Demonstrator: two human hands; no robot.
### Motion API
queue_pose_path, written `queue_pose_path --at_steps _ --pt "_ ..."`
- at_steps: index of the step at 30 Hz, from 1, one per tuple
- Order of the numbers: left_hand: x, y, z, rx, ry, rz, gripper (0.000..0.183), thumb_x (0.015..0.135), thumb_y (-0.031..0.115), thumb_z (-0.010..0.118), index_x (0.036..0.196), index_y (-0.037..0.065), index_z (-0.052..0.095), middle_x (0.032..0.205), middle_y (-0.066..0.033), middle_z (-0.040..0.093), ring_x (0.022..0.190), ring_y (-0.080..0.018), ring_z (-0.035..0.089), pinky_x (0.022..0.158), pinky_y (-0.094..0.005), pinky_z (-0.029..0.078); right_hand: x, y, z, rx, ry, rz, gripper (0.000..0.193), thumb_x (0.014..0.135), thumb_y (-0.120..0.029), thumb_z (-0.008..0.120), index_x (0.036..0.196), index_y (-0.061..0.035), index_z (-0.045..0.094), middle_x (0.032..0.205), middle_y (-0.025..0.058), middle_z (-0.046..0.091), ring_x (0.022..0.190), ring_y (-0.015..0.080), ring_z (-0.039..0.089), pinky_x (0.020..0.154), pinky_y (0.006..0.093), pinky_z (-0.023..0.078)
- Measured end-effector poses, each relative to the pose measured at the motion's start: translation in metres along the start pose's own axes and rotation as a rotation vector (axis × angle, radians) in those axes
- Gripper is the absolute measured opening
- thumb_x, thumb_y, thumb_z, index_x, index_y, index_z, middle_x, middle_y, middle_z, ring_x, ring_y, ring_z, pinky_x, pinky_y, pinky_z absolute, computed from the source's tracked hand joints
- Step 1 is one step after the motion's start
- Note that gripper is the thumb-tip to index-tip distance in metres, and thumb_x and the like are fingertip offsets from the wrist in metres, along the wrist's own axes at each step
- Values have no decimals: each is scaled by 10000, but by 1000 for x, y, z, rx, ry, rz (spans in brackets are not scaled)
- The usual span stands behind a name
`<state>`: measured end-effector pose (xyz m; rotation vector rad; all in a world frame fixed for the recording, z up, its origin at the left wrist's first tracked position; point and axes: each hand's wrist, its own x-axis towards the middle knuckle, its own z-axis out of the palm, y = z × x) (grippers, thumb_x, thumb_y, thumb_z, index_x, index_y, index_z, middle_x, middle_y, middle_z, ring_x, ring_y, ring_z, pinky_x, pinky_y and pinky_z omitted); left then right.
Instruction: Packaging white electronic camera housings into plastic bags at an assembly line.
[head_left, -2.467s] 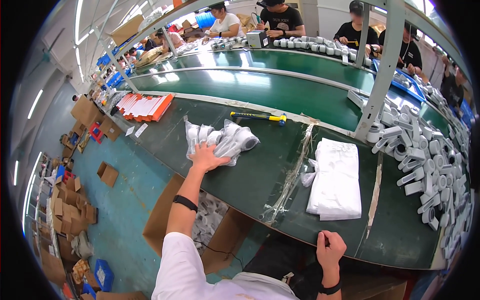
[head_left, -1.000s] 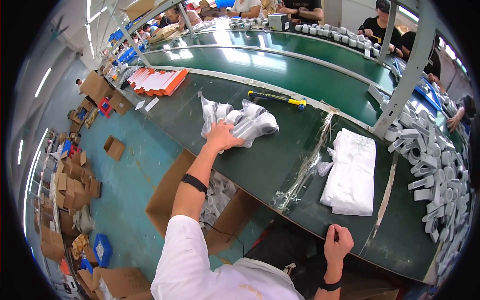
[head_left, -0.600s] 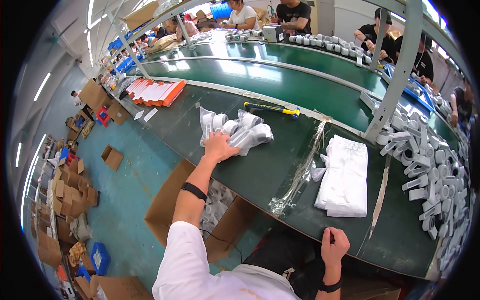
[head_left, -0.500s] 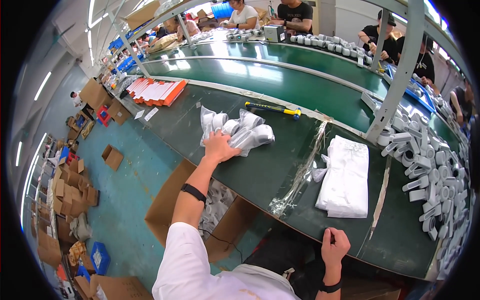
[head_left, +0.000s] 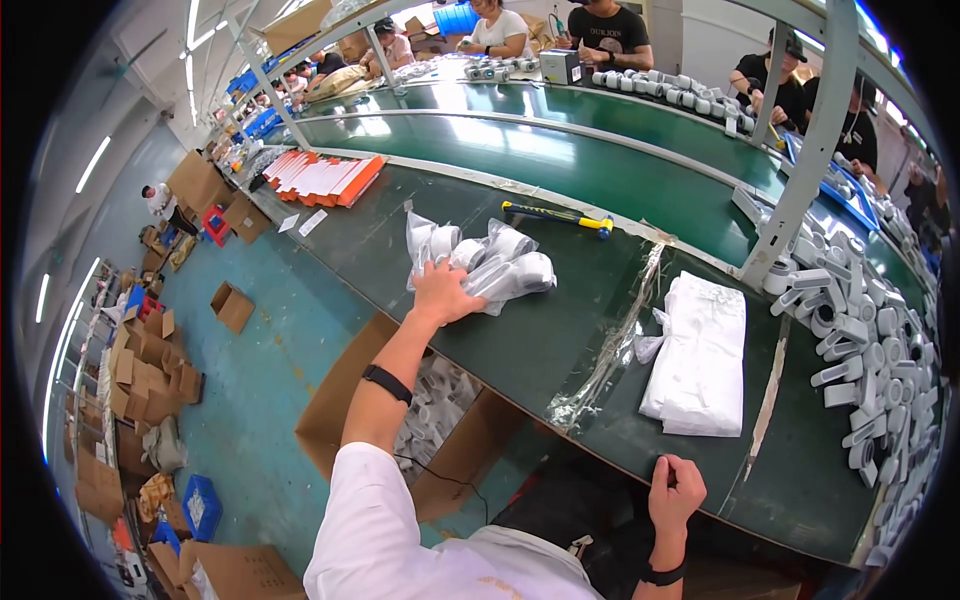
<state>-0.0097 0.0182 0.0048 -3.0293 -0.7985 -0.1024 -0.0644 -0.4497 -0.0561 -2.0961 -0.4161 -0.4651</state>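
Several white plastic parts in clear bags [head_left: 515, 272] lie in a cluster on the dark green worktable [head_left: 520, 355]. My left hand [head_left: 440, 295] reaches over the near side of this cluster, its fingers and thumb closed around the bagged parts; the fingertips are partly hidden by the plastic. At the table's front edge rests my right hand [head_left: 677, 487], fingers curled in and nothing visible in them. Beyond it lies a folded stack of white plastic bags [head_left: 697, 360].
A yellow-and-black hammer [head_left: 560, 217] lies behind the bagged parts. Loose grey-white parts [head_left: 870, 370] pile up at the right, near a metal post [head_left: 800, 170]. An open carton [head_left: 350, 390] of parts stands below the table edge. Orange-and-white cartons [head_left: 325, 177] lie at far left. People work across the conveyor [head_left: 480, 140].
The whole view has shifted slightly. My left hand stays on the bagged parts, and my right hand keeps its place at the table edge.
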Motion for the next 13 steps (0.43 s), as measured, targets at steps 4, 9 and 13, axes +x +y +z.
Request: queue_pose_path --at_steps 4,9,13 --pt "-11 -28 8 -88 -31 -61 698 593 570 702 1110 101 685 1321 -172 535 1226 -346 471 985 -525 409 -3 -7 4 -4 -50 -1 36 839 -42 659 820 -13 649 649 75 541 546 187 508 520 306 395" --pt "18 0 6 -209 -248 -72 766 559 518 735 1232 172 625 1340 -136 530 1293 -353 433 1011 -664 360 -14 18 0 -91 -58 84 87 884 -69 634 845 8 641 696 76 553 590 179 518 535 303 408" --pt "13 -15 -20 -181 -384 -28 831 570 545 725 1321 227 568 1428 -95 466 1347 -376 368 1038 -718 284 -14 17 0 -8 -99 131 83 911 -74 615 884 -3 650 756 88 622 637 228 579 575 306 460"
